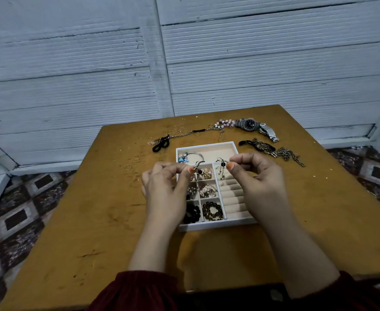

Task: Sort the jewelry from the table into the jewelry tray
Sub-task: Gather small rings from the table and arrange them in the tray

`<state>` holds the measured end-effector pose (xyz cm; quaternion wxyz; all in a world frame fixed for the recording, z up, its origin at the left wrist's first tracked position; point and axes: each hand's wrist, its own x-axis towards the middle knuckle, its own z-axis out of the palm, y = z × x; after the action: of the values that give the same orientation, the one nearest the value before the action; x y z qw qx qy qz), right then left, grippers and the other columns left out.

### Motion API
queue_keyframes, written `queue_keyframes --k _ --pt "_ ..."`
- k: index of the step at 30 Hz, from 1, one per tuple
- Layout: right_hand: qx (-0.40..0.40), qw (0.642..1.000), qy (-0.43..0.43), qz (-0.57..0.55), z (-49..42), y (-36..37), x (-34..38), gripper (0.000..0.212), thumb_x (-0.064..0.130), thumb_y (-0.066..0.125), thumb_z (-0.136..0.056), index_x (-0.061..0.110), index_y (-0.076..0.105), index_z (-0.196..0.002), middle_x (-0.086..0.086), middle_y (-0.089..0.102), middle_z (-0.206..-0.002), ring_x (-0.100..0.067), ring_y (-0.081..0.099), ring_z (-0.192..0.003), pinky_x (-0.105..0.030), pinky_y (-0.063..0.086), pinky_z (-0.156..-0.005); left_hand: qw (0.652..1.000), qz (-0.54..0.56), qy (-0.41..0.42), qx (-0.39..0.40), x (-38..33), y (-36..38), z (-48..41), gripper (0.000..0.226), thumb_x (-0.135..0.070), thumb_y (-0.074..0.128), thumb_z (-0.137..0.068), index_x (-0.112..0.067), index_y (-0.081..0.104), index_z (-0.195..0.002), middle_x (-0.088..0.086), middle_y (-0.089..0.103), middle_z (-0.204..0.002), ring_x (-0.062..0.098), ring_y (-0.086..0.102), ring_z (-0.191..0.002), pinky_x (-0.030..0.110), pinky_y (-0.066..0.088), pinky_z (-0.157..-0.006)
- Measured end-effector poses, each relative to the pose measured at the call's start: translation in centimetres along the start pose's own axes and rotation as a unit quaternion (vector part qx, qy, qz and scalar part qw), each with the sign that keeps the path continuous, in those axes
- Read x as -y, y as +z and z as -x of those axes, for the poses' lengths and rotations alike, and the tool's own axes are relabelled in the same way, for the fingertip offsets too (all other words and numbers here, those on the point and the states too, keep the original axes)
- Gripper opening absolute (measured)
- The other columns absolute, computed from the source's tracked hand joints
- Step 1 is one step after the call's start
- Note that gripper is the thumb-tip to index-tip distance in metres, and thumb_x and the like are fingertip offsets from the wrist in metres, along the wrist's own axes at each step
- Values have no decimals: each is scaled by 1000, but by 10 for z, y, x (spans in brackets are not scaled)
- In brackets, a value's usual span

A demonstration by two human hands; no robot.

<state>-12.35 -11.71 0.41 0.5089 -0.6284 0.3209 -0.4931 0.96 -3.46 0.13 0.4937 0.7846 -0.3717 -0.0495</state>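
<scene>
earrings (222,164): two, dangling above tray (206,146) | tray: white, partly filled

Ochre table (72,209), white tray (207,226) (beige lining), dark red sleeves (139,288), pink-and-white bead bracelet (225,123)

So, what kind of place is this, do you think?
Probably a room in a home: a worn wooden table stands near a white panelled wall, on a patterned carpet, and holds a jewelry tray.
</scene>
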Motion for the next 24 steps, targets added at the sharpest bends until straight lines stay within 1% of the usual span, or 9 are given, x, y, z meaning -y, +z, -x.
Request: queue_keyframes --k 2,5,6,10,13,16,21,24 --pt "3 1000 8 -5 1 0 -1 12 4 67 -85 16 66 -81 5 63 -72 -1 59 -66 -17 49 -63 1000 -2 -5 -4 0 -2 -2 10 -39 59 -88 -32 66 -84 -11 57 -101 13 34 -108 36 30 -95" --pt "2 1000 22 -13 2 2 -3 14 5 67 -85 18 65 -80 7 64 -71 -12 63 -70 -26 53 -65 1000 -6 -8 -4 2 -4 -3 10 -39 58 -88 -33 64 -83 -12 55 -100 11 32 -107 36 30 -94" --pt "1 1000 22 -11 2 3 -4 14 6 67 -85 18 66 -80 7 64 -71 -13 63 -70 -26 52 -65 1000 -7 -9 -3 3 -5 -3 9 -39 58 -88 -35 63 -82 -13 54 -99 11 32 -107 36 29 -94" --pt "6 1000 14 -8 3 5 -4 15 5 67 -85 19 65 -80 10 62 -69 -1 59 -66 -18 47 -63 999 -31 -14 2 9 -6 -2 8 -38 58 -89 -35 63 -83 -12 53 -100 12 31 -107 35 27 -92" --pt "8 1000 18 -6 4 6 -4 14 7 68 -85 20 65 -80 10 63 -69 -7 61 -68 -22 50 -65 999 -41 -28 14 13 -5 0 9 -38 58 -90 -35 62 -82 -12 51 -100 10 28 -105 30 23 -88" --pt "10 1000 23 -5 6 7 -3 13 8 68 -85 19 65 -79 9 63 -70 -9 61 -69 -24 51 -66 997 -53 -45 34 17 -5 2 11 -40 57 -90 -36 62 -82 -14 49 -100 9 26 -106 30 20 -88" --pt "9 1000 27 1 7 9 -4 11 7 68 -85 17 65 -81 8 62 -70 1 57 -62 -17 48 -60 995 -80 -51 39 23 -4 5 10 -41 58 -89 -34 62 -82 -13 48 -100 6 21 -101 27 16 -85" --pt "9 1000 24 -1 9 9 -3 11 6 67 -85 16 65 -80 8 61 -70 3 57 -61 -15 47 -59 990 -130 -44 38 24 -3 6 12 -42 57 -90 -33 64 -86 -14 45 -100 9 21 -101 28 17 -82"
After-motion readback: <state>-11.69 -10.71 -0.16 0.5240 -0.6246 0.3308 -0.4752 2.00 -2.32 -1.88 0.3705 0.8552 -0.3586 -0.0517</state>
